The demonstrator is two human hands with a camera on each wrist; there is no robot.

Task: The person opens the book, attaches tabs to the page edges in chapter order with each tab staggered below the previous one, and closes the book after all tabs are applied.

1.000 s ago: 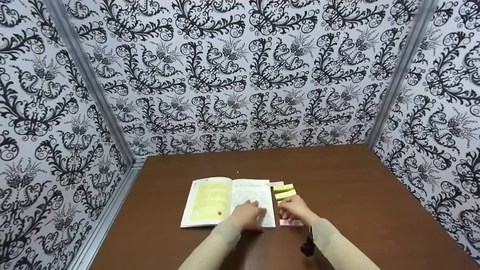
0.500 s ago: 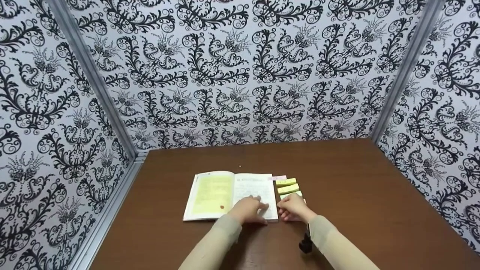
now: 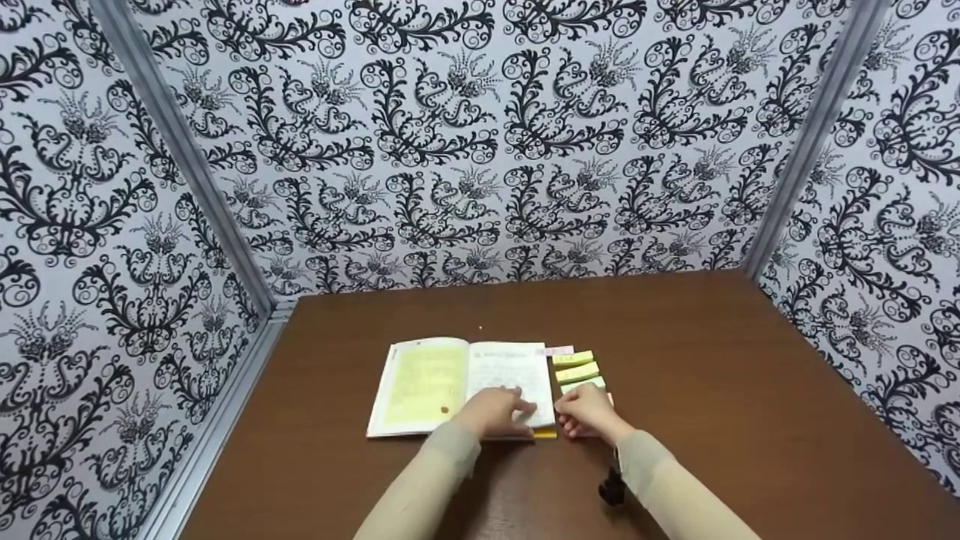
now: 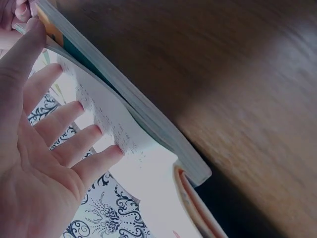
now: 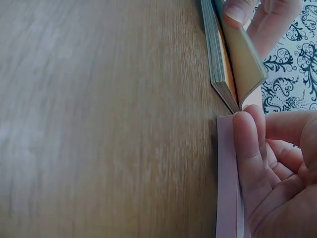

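An open book (image 3: pixel 461 382) lies flat on the brown table (image 3: pixel 712 390). The left hand (image 3: pixel 496 412) rests spread on its right page, thumb lifting the near corner. Just beside that corner, the right hand (image 3: pixel 589 411) curls its fingers around a pink sticky-note pad (image 5: pixel 227 183). Yellow pads (image 3: pixel 576 367) sit just beyond.

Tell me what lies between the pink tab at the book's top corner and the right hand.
In the head view, a column of yellow sticky-note pads lies between the pink tab and the right hand.
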